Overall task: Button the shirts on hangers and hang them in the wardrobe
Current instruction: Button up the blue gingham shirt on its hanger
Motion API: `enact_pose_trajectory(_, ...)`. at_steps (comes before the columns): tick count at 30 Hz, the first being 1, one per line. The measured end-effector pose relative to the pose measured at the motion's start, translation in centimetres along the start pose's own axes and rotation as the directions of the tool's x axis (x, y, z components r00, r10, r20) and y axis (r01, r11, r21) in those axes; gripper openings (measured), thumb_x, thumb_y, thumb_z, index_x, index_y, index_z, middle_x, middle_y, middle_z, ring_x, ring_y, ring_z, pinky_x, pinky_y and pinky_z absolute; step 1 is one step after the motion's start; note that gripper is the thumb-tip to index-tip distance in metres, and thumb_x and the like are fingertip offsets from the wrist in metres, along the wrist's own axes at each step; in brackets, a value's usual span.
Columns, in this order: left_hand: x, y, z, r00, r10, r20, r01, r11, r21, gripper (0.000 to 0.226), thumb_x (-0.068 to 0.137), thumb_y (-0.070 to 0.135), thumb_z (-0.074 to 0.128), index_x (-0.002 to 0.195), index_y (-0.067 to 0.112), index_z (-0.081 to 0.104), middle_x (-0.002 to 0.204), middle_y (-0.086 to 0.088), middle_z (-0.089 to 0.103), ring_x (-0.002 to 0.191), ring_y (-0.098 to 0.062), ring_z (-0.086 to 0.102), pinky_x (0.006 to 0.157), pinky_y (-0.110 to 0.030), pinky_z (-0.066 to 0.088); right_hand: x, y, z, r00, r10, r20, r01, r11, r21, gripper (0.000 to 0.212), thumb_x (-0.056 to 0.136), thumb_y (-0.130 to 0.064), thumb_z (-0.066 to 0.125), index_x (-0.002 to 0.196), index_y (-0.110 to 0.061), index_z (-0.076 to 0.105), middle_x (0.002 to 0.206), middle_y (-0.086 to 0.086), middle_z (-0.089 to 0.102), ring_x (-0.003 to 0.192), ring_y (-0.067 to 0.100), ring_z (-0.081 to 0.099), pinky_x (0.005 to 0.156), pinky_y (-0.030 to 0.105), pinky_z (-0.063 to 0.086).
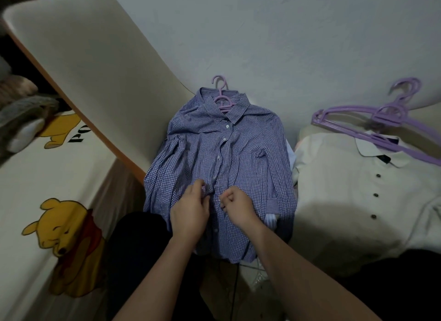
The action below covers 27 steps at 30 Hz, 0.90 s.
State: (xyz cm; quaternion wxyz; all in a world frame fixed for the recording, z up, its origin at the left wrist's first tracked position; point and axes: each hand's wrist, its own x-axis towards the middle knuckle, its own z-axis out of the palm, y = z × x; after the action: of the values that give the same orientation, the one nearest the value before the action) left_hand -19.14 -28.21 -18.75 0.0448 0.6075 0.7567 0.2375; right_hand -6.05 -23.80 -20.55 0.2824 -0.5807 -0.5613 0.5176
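Both hands, left hand [191, 208] and right hand [236, 204], pinch the checked shirt [238, 158] placket.

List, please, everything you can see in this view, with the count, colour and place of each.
checked shirt: one, blue and white, centre, lying flat on its hanger
shirt hanger: one, lilac, hook showing above the checked shirt's collar
loose hangers: a stack, count unclear, purple, lying across the cream shirt's collar, upper right
cream shirt: one, cream with dark buttons, right
bear-print sheet: one, cream with yellow bears, left
curved panel: one, cream with an orange edge, upper left
left hand: one, pinches the checked shirt's front edge, lower centre
right hand: one, fingers curled on the same front edge, beside the left hand
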Motion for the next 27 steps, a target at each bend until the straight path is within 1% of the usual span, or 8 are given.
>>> enact_pose_trajectory(4, 0.0, -0.4, 0.4, 0.996, 0.056, 0.064, -0.059, 0.997, 0.042, 0.015, 0.097, 0.032, 0.059, 0.110, 0.027, 0.064, 0.104, 0.005, 0.059, 0.087, -0.023, 0.066, 0.067, -0.038, 0.053, -0.1, 0.0, 0.2, 0.999, -0.019, -0.026, 0.018, 1.000, -0.022, 0.010, 0.100, -0.012, 0.054, 0.092, -0.013, 0.060, 0.088, 0.008, 0.067, 0.078, 0.021, 0.063, 0.065, 0.028, 0.050)
enact_pose_trajectory(6, 0.2, -0.4, 0.5, 0.992, 0.043, 0.120, -0.048, 0.998, 0.046, 0.016, 0.097, 0.034, 0.059, 0.109, 0.029, 0.067, 0.105, 0.007, 0.058, 0.091, -0.021, 0.066, 0.071, -0.037, 0.053, 0.0, 0.1, 0.4, 0.999, -0.031, -0.040, 0.029, 0.998, -0.059, 0.009, 0.098, -0.011, 0.056, 0.091, -0.013, 0.061, 0.086, 0.008, 0.067, 0.078, 0.020, 0.063, 0.062, 0.024, 0.048)
enact_pose_trajectory(8, 0.3, -0.2, 0.6, 0.984, 0.036, 0.173, -0.047, 0.997, 0.057, 0.022, 0.096, 0.035, 0.057, 0.117, 0.031, 0.064, 0.111, 0.007, 0.056, 0.094, -0.022, 0.065, 0.074, -0.038, 0.053, 0.0, 0.3, 0.4, 0.998, -0.046, -0.041, 0.042, 0.996, -0.083, 0.006, 0.096, -0.010, 0.058, 0.091, -0.011, 0.062, 0.080, 0.005, 0.064, 0.072, 0.016, 0.059, 0.057, 0.018, 0.043)
enact_pose_trajectory(11, 0.6, 0.2, 0.6, 0.974, 0.048, 0.222, -0.066, 0.995, 0.073, 0.041, 0.097, 0.036, 0.056, 0.138, 0.034, 0.052, 0.123, 0.003, 0.048, 0.097, -0.024, 0.064, 0.074, -0.037, 0.052, 0.1, 0.4, 0.4, 0.999, -0.033, -0.022, 0.031, 0.996, -0.083, 0.005, 0.095, -0.010, 0.060, 0.091, -0.009, 0.062, 0.076, 0.003, 0.059, 0.071, 0.016, 0.056, 0.058, 0.022, 0.041)
enact_pose_trajectory(14, 1.4, 0.7, 0.6, 0.968, 0.073, 0.240, -0.107, 0.986, 0.130, 0.046, 0.099, 0.037, 0.053, 0.144, 0.034, 0.045, 0.127, 0.000, 0.042, 0.096, -0.024, 0.063, 0.072, -0.036, 0.049, 0.4, 0.5, 0.4, 1.000, -0.027, -0.010, 0.026, 0.996, -0.083, 0.010, 0.095, -0.009, 0.059, 0.086, -0.013, 0.060, 0.072, -0.001, 0.055, 0.070, 0.015, 0.054, 0.060, 0.024, 0.042)
enact_pose_trajectory(19, 2.2, 1.3, 0.4, 0.964, 0.127, 0.233, -0.180, 0.958, 0.222, 0.024, 0.101, 0.033, 0.048, 0.123, 0.024, 0.051, 0.118, -0.001, 0.041, 0.080, -0.020, 0.053, 0.057, -0.034, 0.041, 0.5, 0.5, 0.3, 0.999, -0.047, -0.007, 0.045, 0.990, -0.137, 0.020, 0.093, -0.005, 0.057, 0.080, -0.019, 0.052, 0.072, -0.004, 0.051, 0.068, 0.012, 0.049, 0.062, 0.025, 0.041)
enact_pose_trajectory(22, 2.1, 1.7, 0.5, 0.955, 0.196, 0.223, -0.258, 0.919, 0.298, 0.021, 0.101, 0.032, 0.048, 0.119, 0.021, 0.051, 0.117, -0.003, 0.042, 0.083, -0.020, 0.055, 0.051, -0.033, 0.039, 0.3, 0.4, 0.3, 0.998, -0.056, 0.011, 0.057, 0.985, -0.163, 0.028, 0.093, 0.000, 0.054, 0.075, -0.020, 0.044, 0.069, -0.002, 0.046, 0.063, 0.012, 0.042, 0.056, 0.026, 0.035)
enact_pose_trajectory(27, 2.0, 1.8, 0.4, 0.967, 0.107, 0.232, -0.174, 0.941, 0.290, 0.023, 0.102, 0.034, 0.048, 0.118, 0.017, 0.050, 0.121, -0.003, 0.040, 0.085, -0.021, 0.059, 0.056, -0.034, 0.039, 0.3, 0.5, 0.4, 0.996, -0.084, -0.014, 0.081, 0.984, -0.159, 0.017, 0.092, -0.002, 0.056, 0.083, -0.016, 0.052, 0.070, -0.004, 0.050, 0.064, 0.008, 0.046, 0.054, 0.014, 0.037)
